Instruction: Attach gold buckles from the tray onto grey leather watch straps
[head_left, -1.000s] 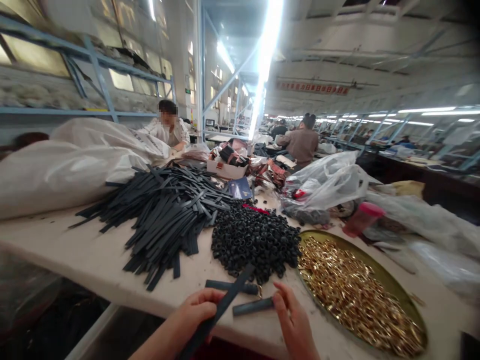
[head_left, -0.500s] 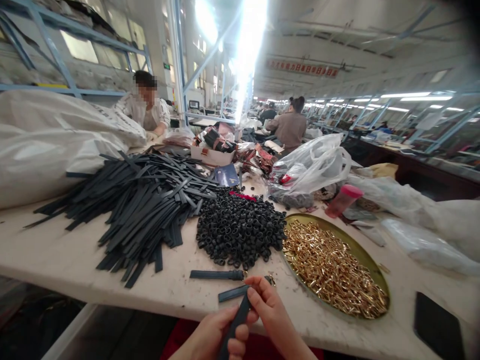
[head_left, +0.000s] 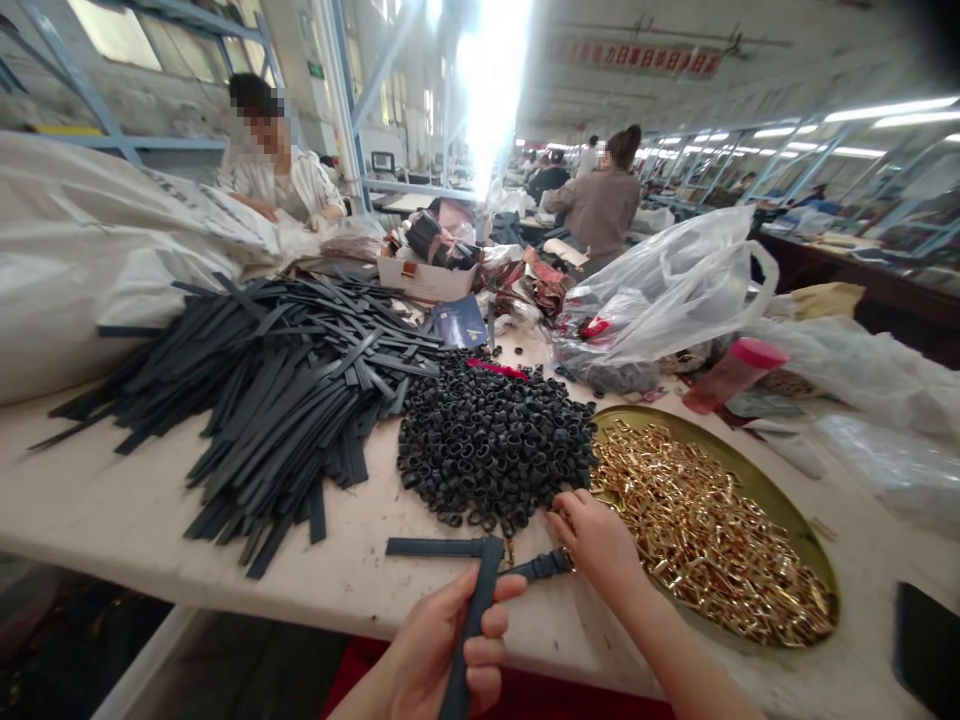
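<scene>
Left hand (head_left: pixel 439 640) is gripping a flat, matte, dark strip (head_left: pixel 480 620), which is tilting over the table (head_left: pixel 352 585) edge — lower end running out of frame. Right hand (head_left: pixel 604 545) is resting bent fingers beside the heap of black loops (head_left: pixel 495 445); can't tell if they're pinching anything. Shiny gold metal pieces (head_left: pixel 720 535) are crowding a rounded tray (head_left: pixel 784 485) — outlines blurring together.

window (head_left: pixel 114 32) upper left | blue rack (head_left: pixel 75 82) | glaring overhead light (head_left: pixel 491 95) | banner (head_left: pixel 637 57)

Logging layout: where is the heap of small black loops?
In the head view, the heap lies near centre, between long dark strips, left, and the golden rounded tray, right.
</scene>
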